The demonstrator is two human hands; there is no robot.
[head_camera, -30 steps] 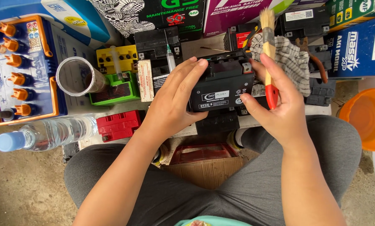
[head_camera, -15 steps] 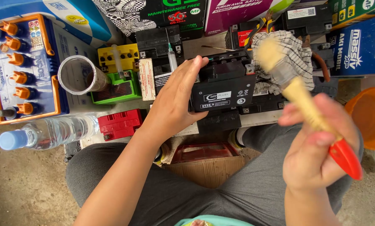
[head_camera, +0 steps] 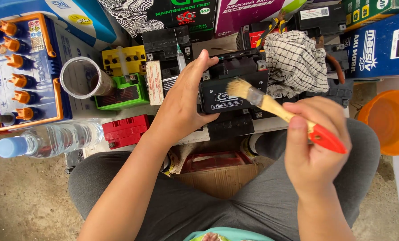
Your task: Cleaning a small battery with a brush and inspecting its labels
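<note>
The right hand (head_camera: 317,151) holds a paintbrush (head_camera: 279,111), its grip clamped on the wooden handle just ahead of the red butt end, thumb laid along the near side. Against the picture half a second earlier, this hand has come in toward the body's midline and lowered, and the brush has swung from a raised, blurred position to a sharp one with its bristles lying on the front face of the small black battery (head_camera: 233,87). The left hand (head_camera: 181,105) is in the same place as before: its grip is clamped on the left end of the battery, fingertips over the top edge, palm against the side. The battery stands upright, directly beyond the left grip and just beyond the brush tip. Between the two grips the battery's front face is open apart from the bristles. Near the right grip, on its far side, a checked cloth (head_camera: 295,60) lies against the battery's right rear edge. Beyond the left grip a syringe (head_camera: 180,58) stands beside another black battery, with a green case (head_camera: 121,96) and a clear cup (head_camera: 80,78) further left. A water bottle (head_camera: 48,140) lies well left of the left wrist; an orange bucket (head_camera: 386,122) sits well right of the right grip.
</note>
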